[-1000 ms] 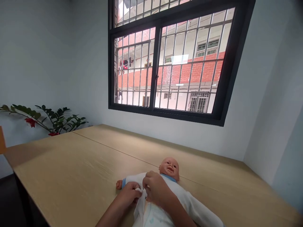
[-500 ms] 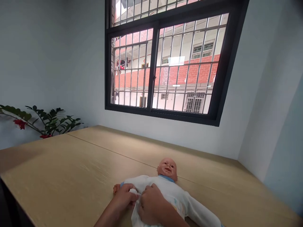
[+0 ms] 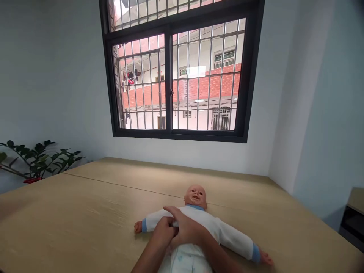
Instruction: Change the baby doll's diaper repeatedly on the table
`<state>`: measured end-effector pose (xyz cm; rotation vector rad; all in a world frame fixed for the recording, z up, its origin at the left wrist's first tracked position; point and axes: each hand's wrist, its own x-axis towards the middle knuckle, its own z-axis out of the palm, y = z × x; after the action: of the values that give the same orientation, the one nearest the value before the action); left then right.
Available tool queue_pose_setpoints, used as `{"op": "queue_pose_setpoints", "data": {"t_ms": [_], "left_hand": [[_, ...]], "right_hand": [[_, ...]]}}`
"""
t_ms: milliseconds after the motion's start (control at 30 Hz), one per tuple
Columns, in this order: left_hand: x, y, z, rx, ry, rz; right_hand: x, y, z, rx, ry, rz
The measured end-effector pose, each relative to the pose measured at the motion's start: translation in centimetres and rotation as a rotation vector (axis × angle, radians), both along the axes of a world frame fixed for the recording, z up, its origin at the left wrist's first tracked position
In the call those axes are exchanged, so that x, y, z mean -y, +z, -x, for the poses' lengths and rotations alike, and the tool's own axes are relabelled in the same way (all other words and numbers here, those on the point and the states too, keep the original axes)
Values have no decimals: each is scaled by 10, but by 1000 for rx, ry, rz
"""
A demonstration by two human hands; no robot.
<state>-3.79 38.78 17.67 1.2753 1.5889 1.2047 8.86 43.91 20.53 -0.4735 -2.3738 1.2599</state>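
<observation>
A baby doll (image 3: 195,196) lies on its back with its arms spread, head toward the window. It wears a white shirt (image 3: 231,236) with a blue collar and cuffs, and a white diaper (image 3: 189,261) with a faint print shows at its waist. My left hand (image 3: 164,230) is at the doll's side by the waist, fingers curled closed. My right hand (image 3: 189,229) presses in beside it over the doll's belly, one finger stretched out and the others bent inward. The hands meet, and what their fingertips grip is hidden between them. The doll's legs are out of view.
The doll rests on a wide light-wood table (image 3: 85,220) with a seam across it. Behind stands a wall with a barred window (image 3: 176,83). A leafy plant (image 3: 40,159) is at the left, and a dark-fronted piece with a wooden top (image 3: 354,216) stands at the right edge.
My hands have come together at the doll's waist; the white cloth between them is now hidden. The right hand has extended a finger. The view has shifted, showing the doll's far cuff and hand.
</observation>
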Motion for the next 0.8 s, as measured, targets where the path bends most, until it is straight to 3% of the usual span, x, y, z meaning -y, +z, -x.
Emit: {"op": "queue_pose_setpoints", "data": {"t_ms": [133,267,400,567,667,800], "left_hand": [[5,5,-6,-123,84,-64],[18,12,-13,-270,116,-128],[33,18,-23,-365,74,-139],[46,6,-37,-748,-95,-212],[50,3,-45,-959,-176,-70],[53,12,-51,-1048,-265,41]], "right_hand": [[-2,-1,-8,-306,-111,276],[-12,9,-32,-553,-443,192],[-16,9,-69,-502,-650,100],[-4,-22,-92,-440,-803,46],[4,-29,-100,-458,-845,12],[14,-33,-110,-435,-925,-34]]}}
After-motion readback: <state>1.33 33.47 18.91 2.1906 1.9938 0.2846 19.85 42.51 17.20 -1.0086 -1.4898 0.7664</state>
